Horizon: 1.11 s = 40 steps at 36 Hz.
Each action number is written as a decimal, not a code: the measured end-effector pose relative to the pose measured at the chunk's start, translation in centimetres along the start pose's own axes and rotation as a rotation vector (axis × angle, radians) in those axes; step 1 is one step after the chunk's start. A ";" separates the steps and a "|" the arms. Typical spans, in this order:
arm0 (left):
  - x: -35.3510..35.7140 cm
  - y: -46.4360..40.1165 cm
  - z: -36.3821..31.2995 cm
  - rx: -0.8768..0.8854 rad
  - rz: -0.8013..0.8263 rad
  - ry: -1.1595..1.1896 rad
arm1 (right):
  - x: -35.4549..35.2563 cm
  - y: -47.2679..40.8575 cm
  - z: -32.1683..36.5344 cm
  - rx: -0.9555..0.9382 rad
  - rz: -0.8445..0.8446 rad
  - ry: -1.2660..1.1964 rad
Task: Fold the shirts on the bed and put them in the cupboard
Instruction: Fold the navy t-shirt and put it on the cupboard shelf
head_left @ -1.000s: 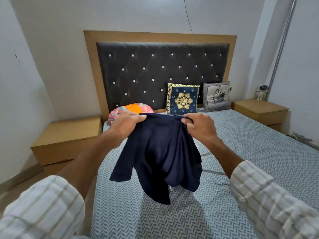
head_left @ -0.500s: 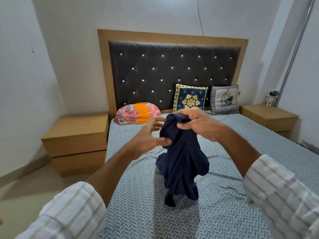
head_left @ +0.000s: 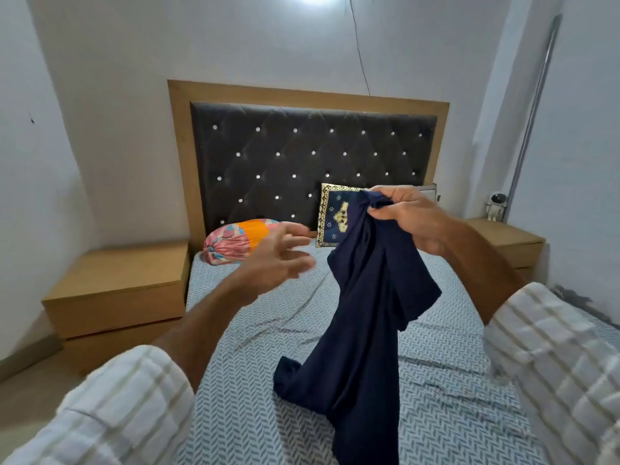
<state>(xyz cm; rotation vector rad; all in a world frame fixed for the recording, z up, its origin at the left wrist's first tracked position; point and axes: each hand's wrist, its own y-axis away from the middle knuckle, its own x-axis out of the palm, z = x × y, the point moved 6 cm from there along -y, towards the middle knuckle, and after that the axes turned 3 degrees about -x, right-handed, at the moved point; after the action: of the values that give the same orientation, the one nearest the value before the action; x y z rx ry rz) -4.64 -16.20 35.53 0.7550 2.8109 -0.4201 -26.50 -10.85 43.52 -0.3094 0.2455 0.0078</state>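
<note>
I note the left hand has let go of the navy shirt and now hovers open-fingered beside it, leaving the right hand alone pinching the bunched collar above the bed, so folding has not begun.

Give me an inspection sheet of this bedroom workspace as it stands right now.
Surface: bed with wrinkled chevron sheet.
Job's things: navy shirt hangs unfolded above the sheet; no cupboard in view.
Clutter: bolster and blue cushion by the headboard.
Grippers: right hand grips the shirt's top; left hand fingers spread, blurred, holds nothing.
Cables: thin wire runs down the wall.
Surroundings: left nightstand; right nightstand bears a small figurine.
</note>
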 end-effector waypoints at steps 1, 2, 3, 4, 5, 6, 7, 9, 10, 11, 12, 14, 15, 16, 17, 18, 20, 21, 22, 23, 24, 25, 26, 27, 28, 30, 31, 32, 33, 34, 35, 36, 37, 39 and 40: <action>1.2 -0.2 -0.5 0.016 0.061 -0.037 | 0.5 0.0 0.3 -0.001 0.035 -0.021; 2.5 -0.3 -0.9 0.040 0.107 -0.078 | 1.2 0.1 0.5 -0.003 0.069 -0.042; 3.6 -0.5 -1.1 0.062 0.129 -0.105 | 1.7 0.1 0.7 -0.003 0.098 -0.070; 4.4 -0.9 -1.0 0.078 0.120 -0.101 | 2.1 0.2 0.9 -0.006 0.119 -0.094; 4.7 -1.2 -0.9 0.079 0.082 -0.081 | 2.2 0.2 1.0 -0.010 0.132 -0.118; 4.6 -1.6 -0.5 0.073 0.035 -0.055 | 2.1 0.2 1.1 -0.012 0.137 -0.125; 4.1 -1.8 -0.2 0.065 -0.024 -0.038 | 1.8 0.2 1.1 -0.008 0.133 -0.123; 2.7 -2.0 -0.3 0.059 -0.141 0.017 | 0.5 0.1 1.0 0.003 0.066 -0.051; 1.9 -2.1 -0.5 0.063 -0.193 0.038 | -0.3 0.0 0.9 0.005 0.007 0.007; 1.3 -2.0 -1.1 0.074 -0.236 0.056 | -1.1 0.0 0.9 0.004 -0.063 0.062; 0.8 -2.0 -1.8 0.091 -0.272 0.054 | -1.6 0.0 0.8 0.000 -0.131 0.121; 0.3 -2.0 -3.4 0.148 -0.315 0.009 | -1.7 0.3 1.0 -0.016 -0.207 0.244; 0.2 -2.1 -4.2 0.192 -0.308 -0.022 | -1.3 0.4 0.9 -0.013 -0.215 0.310; 0.3 -2.3 -5.0 0.230 -0.297 -0.065 | -0.7 0.3 0.7 0.000 -0.200 0.361; 0.4 -2.4 -5.7 0.259 -0.287 -0.129 | 0.1 0.3 0.5 0.015 -0.168 0.376; 0.6 -2.6 -6.3 0.274 -0.276 -0.192 | 0.9 0.2 0.3 0.039 -0.116 0.352; 0.7 -2.8 -7.1 0.286 -0.266 -0.291 | 2.4 0.2 -0.1 0.091 0.013 0.294; 0.6 -2.8 -7.6 0.306 -0.275 -0.340 | 2.8 0.3 0.1 0.093 0.074 0.285; 0.4 -2.7 -8.0 0.317 -0.292 -0.384 | 2.9 0.5 0.5 0.084 0.119 0.298; 0.0 -2.5 -8.2 0.322 -0.305 -0.415 | 2.8 0.7 0.9 0.073 0.147 0.321; -0.5 -2.4 -8.2 0.318 -0.313 -0.440 | 2.5 0.7 1.2 0.057 0.165 0.358; -1.1 -2.4 -7.9 0.308 -0.306 -0.453 | 2.1 0.7 1.7 0.040 0.152 0.389; -1.6 -2.2 -7.6 0.293 -0.276 -0.459 | 1.6 0.6 2.0 0.014 0.104 0.415; -1.8 -2.1 -7.1 0.264 -0.220 -0.455 | 0.9 0.3 2.2 -0.010 0.040 0.422; -1.8 -1.9 -6.5 0.222 -0.145 -0.459 | 0.3 0.0 2.3 -0.035 -0.023 0.415; -1.8 -1.3 -4.7 0.129 -0.024 -0.490 | -0.6 -0.4 2.3 -0.076 -0.136 0.400; -1.9 -1.2 -3.9 0.107 -0.002 -0.508 | -0.9 -0.7 2.2 -0.095 -0.179 0.421; -2.3 -1.1 -3.2 0.113 -0.006 -0.530 | -1.1 -0.8 2.1 -0.121 -0.213 0.456; -2.7 -0.9 -2.7 0.120 -0.024 -0.535 | -1.3 -0.9 2.1 -0.143 -0.248 0.500; -3.0 -0.7 -2.3 0.121 -0.049 -0.529 | -1.5 -0.9 2.0 -0.173 -0.276 0.546; -3.4 -0.5 -1.9 0.102 -0.078 -0.495 | -1.6 -0.9 1.9 -0.194 -0.296 0.585; -3.6 -0.2 -1.8 0.081 -0.099 -0.447 | -1.6 -0.8 1.8 -0.213 -0.306 0.607; -4.0 0.0 -1.6 0.054 -0.123 -0.416 | -1.5 -0.6 1.6 -0.221 -0.311 0.611; -4.6 0.2 -1.6 0.054 -0.157 -0.425 | -1.4 -0.2 1.3 -0.221 -0.324 0.599; -4.9 0.3 -1.8 0.064 -0.165 -0.436 | -1.4 0.0 1.2 -0.222 -0.316 0.588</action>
<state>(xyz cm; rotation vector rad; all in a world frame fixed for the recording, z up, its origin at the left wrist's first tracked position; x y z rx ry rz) -0.52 -17.58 38.42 0.3834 2.4612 -0.6205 -27.55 -10.43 45.00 -0.5664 0.7800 -0.3748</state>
